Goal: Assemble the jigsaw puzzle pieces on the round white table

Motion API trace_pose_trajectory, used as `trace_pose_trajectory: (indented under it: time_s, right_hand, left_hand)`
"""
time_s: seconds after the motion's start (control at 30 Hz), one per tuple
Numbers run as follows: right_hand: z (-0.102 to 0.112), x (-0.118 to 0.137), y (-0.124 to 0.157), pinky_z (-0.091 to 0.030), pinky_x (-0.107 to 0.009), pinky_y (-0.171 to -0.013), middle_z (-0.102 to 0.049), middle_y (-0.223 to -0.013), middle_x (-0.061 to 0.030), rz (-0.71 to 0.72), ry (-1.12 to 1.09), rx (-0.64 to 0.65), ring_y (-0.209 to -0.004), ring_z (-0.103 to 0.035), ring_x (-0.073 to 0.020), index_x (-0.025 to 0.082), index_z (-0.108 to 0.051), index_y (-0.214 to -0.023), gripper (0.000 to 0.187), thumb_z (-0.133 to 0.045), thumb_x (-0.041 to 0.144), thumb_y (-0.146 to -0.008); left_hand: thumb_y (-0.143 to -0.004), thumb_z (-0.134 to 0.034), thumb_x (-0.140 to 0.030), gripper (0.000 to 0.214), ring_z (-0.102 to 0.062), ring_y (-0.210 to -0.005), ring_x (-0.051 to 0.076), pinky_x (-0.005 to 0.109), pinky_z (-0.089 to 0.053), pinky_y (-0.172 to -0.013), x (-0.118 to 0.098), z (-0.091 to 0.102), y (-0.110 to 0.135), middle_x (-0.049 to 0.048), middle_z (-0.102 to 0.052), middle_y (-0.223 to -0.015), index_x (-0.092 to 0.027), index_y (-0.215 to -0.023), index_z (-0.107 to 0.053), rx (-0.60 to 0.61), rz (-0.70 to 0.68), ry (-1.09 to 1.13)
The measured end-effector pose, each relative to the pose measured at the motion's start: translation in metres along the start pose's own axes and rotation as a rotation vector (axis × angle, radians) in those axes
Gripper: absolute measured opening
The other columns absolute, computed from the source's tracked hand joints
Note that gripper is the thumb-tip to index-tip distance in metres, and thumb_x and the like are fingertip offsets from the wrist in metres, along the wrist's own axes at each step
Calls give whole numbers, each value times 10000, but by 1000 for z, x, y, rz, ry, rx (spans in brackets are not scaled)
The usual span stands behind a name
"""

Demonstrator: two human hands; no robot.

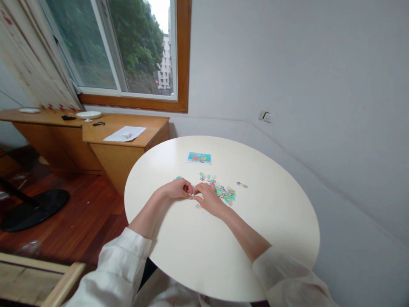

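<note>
Both hands meet over a round white table (211, 247). My left hand (178, 188) is closed, its thumb and fingertips pinching a small green puzzle piece (192, 195). From the other side my right hand (208, 197) closes its fingertips on the same spot, so the piece is mostly hidden. A loose pile of puzzle pieces (226, 194), green, white and pink, lies just right of my right hand. Beyond my left hand shows a green piece (178, 177). A pale piece (198, 206) rests below the fingertips.
A picture card (199, 158) lies at the table's far side. Two pieces (242, 184) sit apart on the right. Left of the table stands a wooden desk (153, 128) with paper (125, 134) and a white plate (88, 114). A black round base (35, 209) stands on the floor.
</note>
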State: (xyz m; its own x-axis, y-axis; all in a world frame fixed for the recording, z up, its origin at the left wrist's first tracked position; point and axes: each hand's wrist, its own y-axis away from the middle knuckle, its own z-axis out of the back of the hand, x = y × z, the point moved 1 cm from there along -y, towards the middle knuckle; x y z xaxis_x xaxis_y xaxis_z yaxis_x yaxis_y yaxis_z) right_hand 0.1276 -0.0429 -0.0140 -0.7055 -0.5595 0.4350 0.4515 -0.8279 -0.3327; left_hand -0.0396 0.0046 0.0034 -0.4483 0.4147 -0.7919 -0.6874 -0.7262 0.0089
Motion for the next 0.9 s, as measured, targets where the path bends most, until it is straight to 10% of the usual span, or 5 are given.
trace_pose_trajectory:
  time_s: [0.43,0.9]
  right_hand:
    - [7,0,1,-299,-323,-819,-639,-828,-12,31,-1,-72,-838,-551,-166,188,-558,-813,37,-572,180,-779]
    - [27,-16,9,-298,-355,-856,-649,-887,-24,2,-69,-49,-915,-549,-175,205,-639,-800,73,-634,225,-729]
  left_hand:
    - [-601,-635,-278,164,-473,-529,84,215,-373,-554,-6,-7,-3,-7,-573,-564,-123,-620,-584,-2,40,263]
    - [-553,-666,-272,188,-482,-497,87,223,-361,-529,10,15,-6,6,-578,-539,-111,-597,-580,-524,153,304]
